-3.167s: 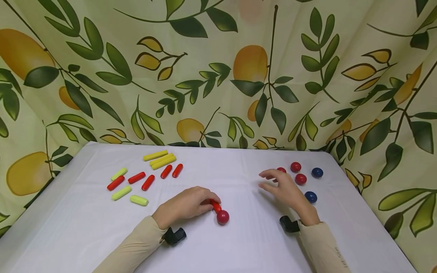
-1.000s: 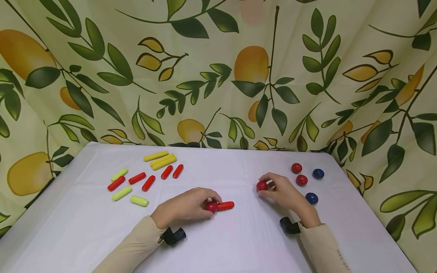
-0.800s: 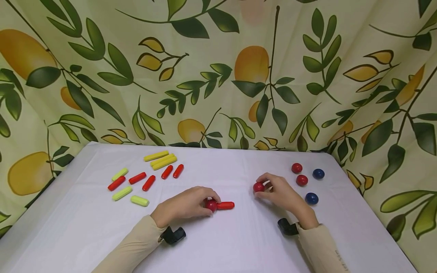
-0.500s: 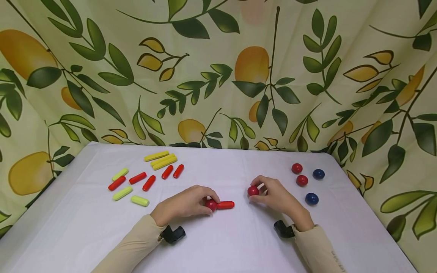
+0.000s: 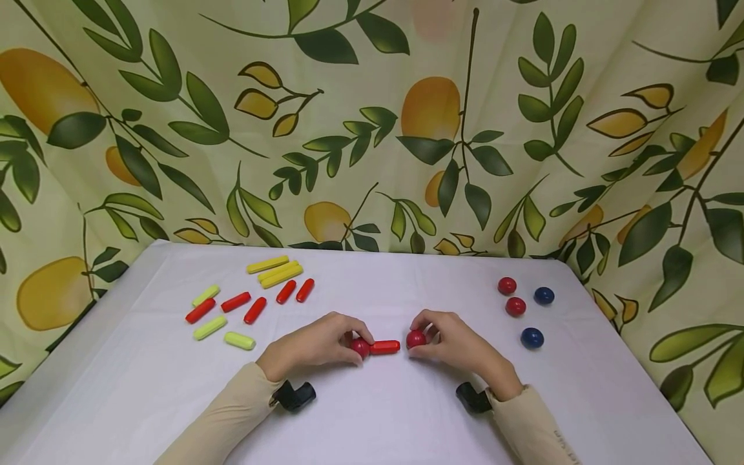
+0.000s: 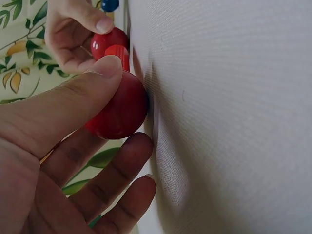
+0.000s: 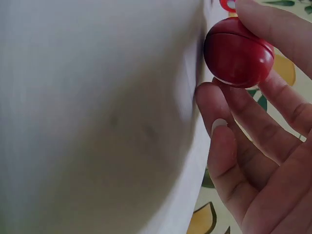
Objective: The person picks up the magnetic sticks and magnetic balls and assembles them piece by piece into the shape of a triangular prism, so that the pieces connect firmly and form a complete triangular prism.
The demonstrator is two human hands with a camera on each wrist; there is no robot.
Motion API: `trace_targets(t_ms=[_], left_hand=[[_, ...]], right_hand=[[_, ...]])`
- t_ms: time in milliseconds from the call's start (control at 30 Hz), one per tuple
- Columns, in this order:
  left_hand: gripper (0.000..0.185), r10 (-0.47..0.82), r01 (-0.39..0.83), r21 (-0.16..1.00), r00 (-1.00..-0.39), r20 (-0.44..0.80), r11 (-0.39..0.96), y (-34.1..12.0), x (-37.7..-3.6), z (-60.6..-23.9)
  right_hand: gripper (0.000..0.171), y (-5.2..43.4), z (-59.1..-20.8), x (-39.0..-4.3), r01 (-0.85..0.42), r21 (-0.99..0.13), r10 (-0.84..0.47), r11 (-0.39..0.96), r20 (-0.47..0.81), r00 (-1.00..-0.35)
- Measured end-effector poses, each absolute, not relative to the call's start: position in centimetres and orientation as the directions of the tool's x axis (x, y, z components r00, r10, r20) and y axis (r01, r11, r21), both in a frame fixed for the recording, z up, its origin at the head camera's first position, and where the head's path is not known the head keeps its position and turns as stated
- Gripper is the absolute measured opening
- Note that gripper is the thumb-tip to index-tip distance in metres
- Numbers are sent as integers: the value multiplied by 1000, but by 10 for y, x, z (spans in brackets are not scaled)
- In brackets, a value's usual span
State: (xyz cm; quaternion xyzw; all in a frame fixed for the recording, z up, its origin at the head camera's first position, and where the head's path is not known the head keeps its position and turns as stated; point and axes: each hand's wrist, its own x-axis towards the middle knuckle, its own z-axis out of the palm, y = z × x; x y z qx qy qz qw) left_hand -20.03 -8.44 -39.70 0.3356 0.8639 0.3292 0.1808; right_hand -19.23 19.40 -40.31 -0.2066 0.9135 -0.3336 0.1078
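My left hand (image 5: pixel 325 342) pinches a dark red ball (image 6: pixel 122 107) between thumb and fingers, low over the white cloth. From that ball a bright red stick (image 5: pixel 385 347) points right, its near end against the ball. My right hand (image 5: pixel 453 342) grips a second red ball (image 7: pixel 239 53) by thumb and fingers. In the head view this ball sits just off the stick's free right end, a narrow gap between them. A thin seam line runs round the right ball in the right wrist view.
Several red sticks (image 5: pixel 235 301), pale green sticks (image 5: pixel 210 327) and yellow sticks (image 5: pixel 281 274) lie at the left of the white-covered table (image 5: pixel 372 420). At the right rest two red balls (image 5: pixel 515 307) and two blue balls (image 5: pixel 532 338). A leaf-print curtain (image 5: pixel 349 129) hangs behind.
My right hand took a red ball from the right group and brought it left toward the stick. My left hand shifted from the stick to the first ball; the stick turned to point right.
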Motion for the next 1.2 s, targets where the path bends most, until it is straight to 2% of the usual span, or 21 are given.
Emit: trace_targets(t_ms=[533, 1067, 1200], left_hand=[[30, 707, 458, 699, -701, -96, 549, -85, -202, -398], [35, 616, 412, 626, -775, -142, 662, -96, -204, -388], [34, 595, 415, 619, -796, -106, 666, -103, -208, -385]], right_hand=[[38, 187, -405, -188, -346, -655, -501, 672, -58, -864], [35, 183, -405, -188, -332, -660, -493, 674, -68, -867], [35, 183, -405, -187, -322, -662, -487, 677, -74, -870]])
